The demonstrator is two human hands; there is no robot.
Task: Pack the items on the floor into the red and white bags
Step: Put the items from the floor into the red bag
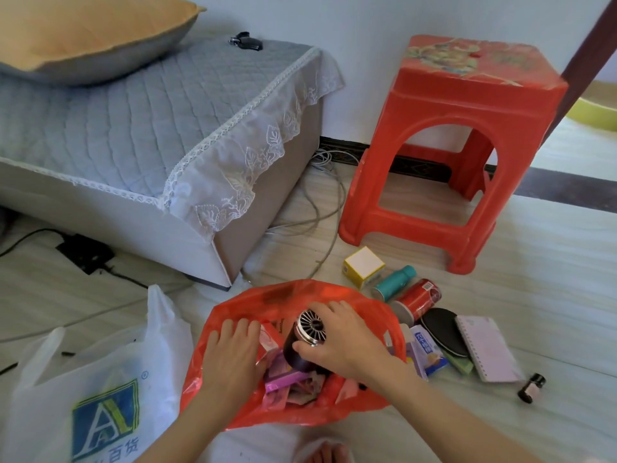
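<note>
The red bag (233, 315) lies open on the floor with several packets inside. My right hand (340, 339) grips a dark cylindrical fan (302, 342) with a silver grille, held over the bag's mouth. My left hand (230, 352) rests flat inside the bag on a red-and-white packet (268, 339). The white bag (100, 379) with a blue and green logo stands at the left. To the right on the floor lie a yellow-white box (364, 266), a teal bottle (395, 283), a red can (419, 299), a black oval case (444, 330), a blue tissue pack (429, 352), a spiral notebook (487, 347) and a small dark vial (531, 388).
A red plastic stool (444, 135) stands behind the items against the wall. A sofa with a grey quilted cover (133, 121) fills the left. Loose cables (320, 208) lie between them, and a black power adapter (85, 253) sits on the floor at the left.
</note>
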